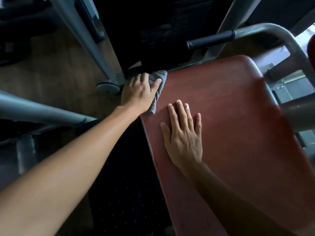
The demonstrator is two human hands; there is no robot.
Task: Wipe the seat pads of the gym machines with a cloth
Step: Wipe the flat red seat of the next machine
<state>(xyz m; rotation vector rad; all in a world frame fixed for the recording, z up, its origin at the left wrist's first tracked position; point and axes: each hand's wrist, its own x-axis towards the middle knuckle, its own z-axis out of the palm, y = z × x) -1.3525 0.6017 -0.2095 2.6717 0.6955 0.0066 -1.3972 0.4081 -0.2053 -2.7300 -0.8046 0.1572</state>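
Left hand (138, 93) grips cloth (161, 77) at seat pad (235, 120) far-left corner; right hand (183, 135) flat on pad; wipe likely mid-way, extent unclear.

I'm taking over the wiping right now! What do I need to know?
Left hand grips the grey cloth against the far left edge of the red seat pad.
Right hand lies flat and open on the pad, holding nothing.
Done: the picture does not show how much is wiped.
Left: probably wipe across the rest of this pad, then the other machines' pads.
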